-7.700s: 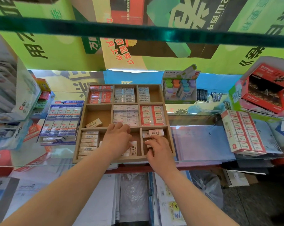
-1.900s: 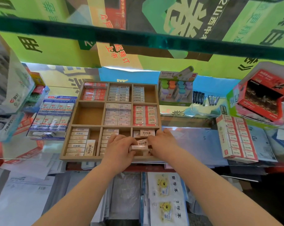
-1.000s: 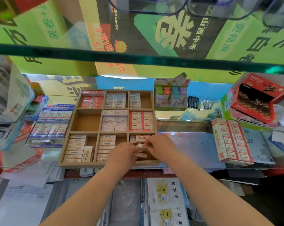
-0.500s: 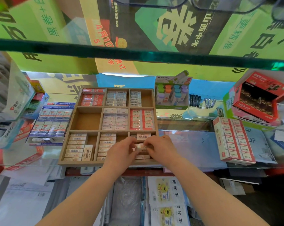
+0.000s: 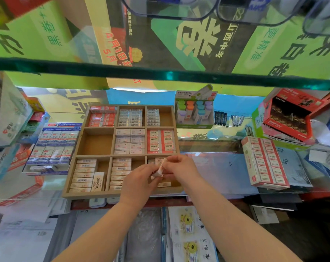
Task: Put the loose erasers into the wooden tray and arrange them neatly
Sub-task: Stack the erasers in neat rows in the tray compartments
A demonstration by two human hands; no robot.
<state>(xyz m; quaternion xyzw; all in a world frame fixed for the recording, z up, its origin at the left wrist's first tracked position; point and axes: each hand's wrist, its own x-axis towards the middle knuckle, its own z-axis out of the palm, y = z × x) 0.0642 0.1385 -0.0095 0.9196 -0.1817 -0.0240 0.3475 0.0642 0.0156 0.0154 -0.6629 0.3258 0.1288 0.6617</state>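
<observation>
Two hands, your left hand (image 5: 139,183) and right hand (image 5: 181,170), have fingers clamped on one eraser (image 5: 159,170) above the wooden tray (image 5: 96,194); release unevenly and it may land crooked.

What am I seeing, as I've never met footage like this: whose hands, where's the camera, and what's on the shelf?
No machine here: a person wears one camera on the head, looking down at their own bare hands. On the glass shelf sits a wooden tray of nine compartments, most holding rows of erasers, one empty. The left hand and right hand together pinch one small eraser above the near right compartment. A red-and-white display box stands to its right.
</observation>
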